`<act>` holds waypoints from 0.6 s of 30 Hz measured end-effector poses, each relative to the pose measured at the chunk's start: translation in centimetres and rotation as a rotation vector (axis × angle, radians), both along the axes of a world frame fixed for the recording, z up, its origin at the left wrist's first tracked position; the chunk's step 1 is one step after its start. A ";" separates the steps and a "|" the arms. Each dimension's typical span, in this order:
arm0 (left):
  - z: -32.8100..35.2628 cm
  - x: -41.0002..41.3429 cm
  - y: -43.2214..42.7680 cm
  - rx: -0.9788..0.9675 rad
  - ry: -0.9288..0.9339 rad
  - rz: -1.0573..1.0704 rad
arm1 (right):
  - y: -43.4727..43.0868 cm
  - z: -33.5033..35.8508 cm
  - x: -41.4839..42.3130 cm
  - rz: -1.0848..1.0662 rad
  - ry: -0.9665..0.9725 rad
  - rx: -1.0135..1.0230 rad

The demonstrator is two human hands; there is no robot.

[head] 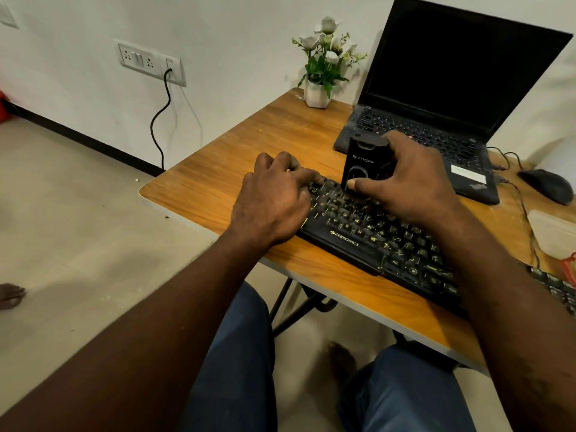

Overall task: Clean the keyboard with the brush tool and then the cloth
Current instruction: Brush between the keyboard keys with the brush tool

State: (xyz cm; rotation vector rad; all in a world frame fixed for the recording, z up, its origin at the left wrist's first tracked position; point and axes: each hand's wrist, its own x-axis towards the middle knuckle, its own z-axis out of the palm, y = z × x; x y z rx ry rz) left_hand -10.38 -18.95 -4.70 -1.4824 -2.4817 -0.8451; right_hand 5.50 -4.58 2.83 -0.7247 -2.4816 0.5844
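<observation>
Standing upright on the upper rows of a black keyboard with yellow-lit legends (367, 232), a black rectangular brush tool with a grey logo on its face (361, 163) sits a little above the centre of the frame, its lower end down among the keys. The right hand (411, 182) grasps it, thumb laid across the lower front and the fingers wrapped round its far side. The left hand (274, 194) lies over the keyboard's left end with the fingers bent and the knuckles raised; whether they hook its far edge or only press down, I cannot tell. The keyboard runs slantwise from the middle toward the lower right of a wood-grain bench with a pale edge (218, 182). Just behind it, in the upper right, an open black laptop with a dark screen (452, 88) stands, and a black mouse (545, 185) rests at the right edge with its wire trailing down. A pale, soft-looking thing (551, 232) lies below the mouse; too blurred to name. At the top centre, a white pot of white flowers (318, 95) sits on the bench's far corner. On the wall in the upper left, a black cable (159, 120) hangs from a white socket plate (149, 62).
</observation>
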 end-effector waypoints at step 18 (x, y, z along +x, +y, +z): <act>0.0 0.0 0.0 0.015 0.004 -0.003 | 0.0 -0.3 0.8 0.006 0.047 -0.064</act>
